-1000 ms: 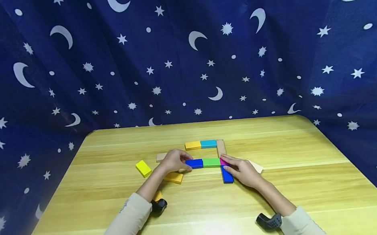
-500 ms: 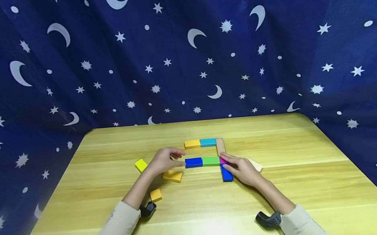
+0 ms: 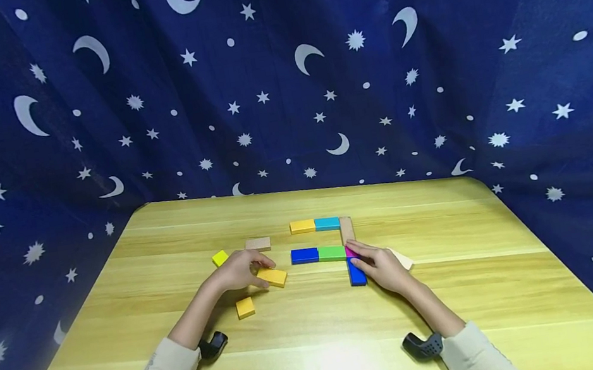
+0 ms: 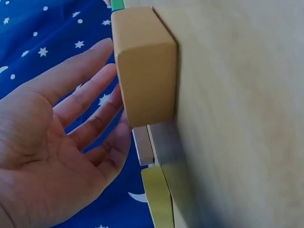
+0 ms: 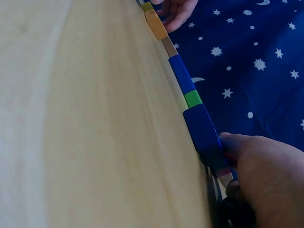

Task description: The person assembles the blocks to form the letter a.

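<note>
My left hand (image 3: 238,272) is at the left end of an orange block (image 3: 277,276), its thumb on the near side and its fingers over the far side. In the left wrist view the fingers (image 4: 88,90) look loosely extended behind a large orange block (image 4: 147,80). Fingertips of my right hand (image 3: 386,269) rest on a magenta block (image 3: 349,252), with the thumb at a blue block (image 3: 357,277) just below it. From the magenta block a row runs left: a green block (image 3: 332,254), then another blue block (image 3: 304,256).
Beyond the row, a plain wood block (image 3: 346,229), a light blue block (image 3: 328,224) and an orange-yellow block (image 3: 303,227) form a corner. Loose blocks lie left: yellow (image 3: 219,258), wood (image 3: 257,244), small orange (image 3: 245,308). A pale block (image 3: 402,260) lies beside the right hand.
My left hand has let go of the left blue block in the row and moved left and nearer, down to the orange block. My right hand has stayed put.
</note>
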Demonstrator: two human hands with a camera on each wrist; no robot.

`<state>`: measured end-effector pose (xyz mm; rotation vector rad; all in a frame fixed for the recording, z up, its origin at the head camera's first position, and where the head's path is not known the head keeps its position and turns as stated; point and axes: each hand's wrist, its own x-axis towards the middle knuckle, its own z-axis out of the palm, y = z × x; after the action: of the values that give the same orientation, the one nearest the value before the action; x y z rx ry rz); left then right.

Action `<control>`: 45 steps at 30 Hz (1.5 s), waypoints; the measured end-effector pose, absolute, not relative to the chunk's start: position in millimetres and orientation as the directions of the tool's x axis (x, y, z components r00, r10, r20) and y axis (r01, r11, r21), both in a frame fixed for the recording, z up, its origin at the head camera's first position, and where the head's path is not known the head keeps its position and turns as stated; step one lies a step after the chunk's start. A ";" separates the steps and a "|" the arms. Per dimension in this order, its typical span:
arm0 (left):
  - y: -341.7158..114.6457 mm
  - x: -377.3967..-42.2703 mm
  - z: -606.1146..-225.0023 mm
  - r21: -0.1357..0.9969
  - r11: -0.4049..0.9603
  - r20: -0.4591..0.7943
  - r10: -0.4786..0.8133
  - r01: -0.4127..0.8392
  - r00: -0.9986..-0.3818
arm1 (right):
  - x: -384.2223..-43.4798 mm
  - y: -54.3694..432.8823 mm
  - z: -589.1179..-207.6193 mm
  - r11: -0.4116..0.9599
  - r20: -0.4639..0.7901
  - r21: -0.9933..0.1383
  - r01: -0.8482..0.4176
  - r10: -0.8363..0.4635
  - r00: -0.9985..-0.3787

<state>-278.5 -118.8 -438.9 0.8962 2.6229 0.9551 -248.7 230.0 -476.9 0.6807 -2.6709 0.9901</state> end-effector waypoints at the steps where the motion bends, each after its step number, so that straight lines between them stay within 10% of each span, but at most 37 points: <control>1: -119.1 -278.2 -439.5 0.634 0.612 0.004 0.608 0.472 -0.794 | -248.5 230.1 -476.9 0.669 0.347 -0.560 -0.489 -0.347 -0.872; 45: -129.7 -278.5 -445.9 0.794 0.517 -0.069 0.599 0.319 -0.798 | -249.1 229.4 -476.7 0.674 0.337 -0.562 -0.480 -0.344 -0.877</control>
<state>-278.5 -129.7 -445.9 0.7636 2.4269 1.1692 -249.1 229.4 -476.7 0.6692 -2.6847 0.9876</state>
